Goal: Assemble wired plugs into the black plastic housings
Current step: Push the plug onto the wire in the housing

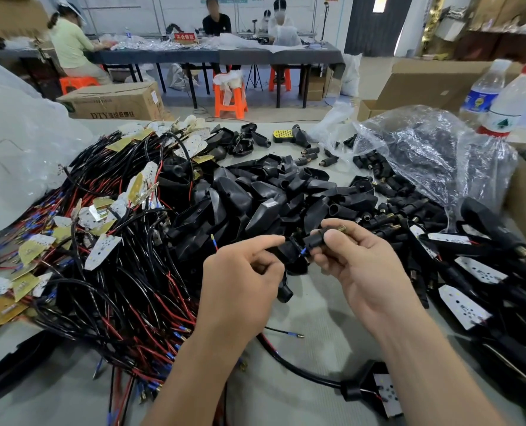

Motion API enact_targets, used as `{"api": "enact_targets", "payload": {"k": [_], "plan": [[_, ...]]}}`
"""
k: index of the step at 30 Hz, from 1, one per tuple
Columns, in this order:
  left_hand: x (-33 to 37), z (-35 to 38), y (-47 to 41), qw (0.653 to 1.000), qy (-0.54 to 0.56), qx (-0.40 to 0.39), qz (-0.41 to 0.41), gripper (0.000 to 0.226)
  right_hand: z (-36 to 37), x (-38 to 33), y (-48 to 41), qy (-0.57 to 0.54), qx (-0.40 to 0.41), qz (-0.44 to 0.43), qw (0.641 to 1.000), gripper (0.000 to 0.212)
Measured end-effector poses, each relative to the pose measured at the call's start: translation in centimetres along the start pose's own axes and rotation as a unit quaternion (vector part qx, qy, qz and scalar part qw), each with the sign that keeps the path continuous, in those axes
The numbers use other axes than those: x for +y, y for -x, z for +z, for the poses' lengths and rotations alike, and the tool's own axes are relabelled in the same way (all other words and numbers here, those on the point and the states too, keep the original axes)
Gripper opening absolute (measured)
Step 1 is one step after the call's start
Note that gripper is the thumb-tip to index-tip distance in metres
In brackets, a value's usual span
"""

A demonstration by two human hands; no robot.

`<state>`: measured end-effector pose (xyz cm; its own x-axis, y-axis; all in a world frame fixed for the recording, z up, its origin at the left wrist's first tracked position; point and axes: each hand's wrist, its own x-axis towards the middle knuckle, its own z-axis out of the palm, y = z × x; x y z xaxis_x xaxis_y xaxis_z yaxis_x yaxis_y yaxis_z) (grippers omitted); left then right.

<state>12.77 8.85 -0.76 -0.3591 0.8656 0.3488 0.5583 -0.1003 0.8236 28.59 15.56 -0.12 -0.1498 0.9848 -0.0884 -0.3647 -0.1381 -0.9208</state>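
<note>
Plug [320,239], brass threaded end up, sits pinched between the thumb and fingertips of my right hand [369,272], just right of centre above the table [317,321]. A blue-tipped wire [301,252] shows between it and the black housing [286,262] hanging between my hands. My left hand [240,284] has its index finger straight, tip at the housing's top. The other fingers are curled, and I cannot tell whether they grip the housing.

I judge this plug not yet seated. Most of the work looks undone: a heap of empty housings [255,198] fills the middle and a tangle of wired boards [117,256] covers the left. At the right edge lie fitted units [470,265] that seem finished.

At upper right, a clear plastic bag [434,149] holds more black plugs, with loose ones [387,207] spilled below it.
</note>
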Motion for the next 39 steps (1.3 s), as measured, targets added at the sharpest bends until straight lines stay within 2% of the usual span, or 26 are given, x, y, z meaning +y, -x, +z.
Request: {"api": "enact_targets", "payload": {"k": [3,7,11,14,16,17,20,24,27,30,32,35,39], "plan": [[0.2,0.0,0.1,1.0,0.009,0.003,-0.028,0.038,0.0,-0.1,0.1,0.002,-0.014,0.001,1.0,0.014],[0.4,-0.2,-0.1,0.996,0.034,0.06,-0.056,0.034,-0.3,-0.4,0.3,0.022,-0.033,-0.018,0.999,0.017],[0.7,0.3,0.0,0.998,0.05,0.001,-0.038,0.036,0.2,0.2,0.5,0.046,-0.081,0.004,0.996,0.021],[0.5,0.3,0.0,0.998,0.052,-0.005,-0.046,0.041,0.5,0.5,0.3,0.029,-0.048,0.007,0.998,0.019],[0.0,0.0,-0.3,0.999,0.005,-0.001,-0.045,0.05,0.5,0.4,0.0,-0.018,-0.013,0.015,1.0,0.015],[-0.3,-0.2,-0.4,0.999,-0.031,-0.005,-0.039,0.046,0.5,0.3,-0.1,-0.04,0.0,0.02,0.999,0.015],[-0.5,-0.5,-0.8,0.996,-0.082,-0.029,-0.032,0.013,0.4,0.1,-0.3,-0.077,0.014,0.033,0.996,0.014],[-0.8,-0.3,-0.9,0.997,-0.072,-0.036,-0.014,0.033,0.4,0.2,0.1,-0.047,-0.009,0.035,0.998,0.013],[-0.7,0.1,-0.6,0.998,-0.057,-0.022,0.009,0.028,0.7,0.5,0.4,-0.02,-0.039,0.046,0.998,0.016],[-0.5,0.0,-0.6,1.0,-0.019,-0.011,0.004,0.042,1.0,0.3,0.4,-0.086,-0.025,0.107,0.99,0.009],[-0.6,-0.1,-0.7,1.0,-0.013,-0.005,0.004,0.049,1.1,0.1,0.3,-0.117,-0.031,0.121,0.985,0.019],[-0.6,0.1,-0.6,1.0,-0.025,-0.008,0.005,0.04,1.0,0.2,0.3,-0.113,-0.049,0.125,0.984,0.022],[-0.8,0.3,-0.5,0.999,-0.047,0.0,0.027,0.021,1.1,0.7,0.3,-0.049,-0.056,0.101,0.992,0.03]]}}
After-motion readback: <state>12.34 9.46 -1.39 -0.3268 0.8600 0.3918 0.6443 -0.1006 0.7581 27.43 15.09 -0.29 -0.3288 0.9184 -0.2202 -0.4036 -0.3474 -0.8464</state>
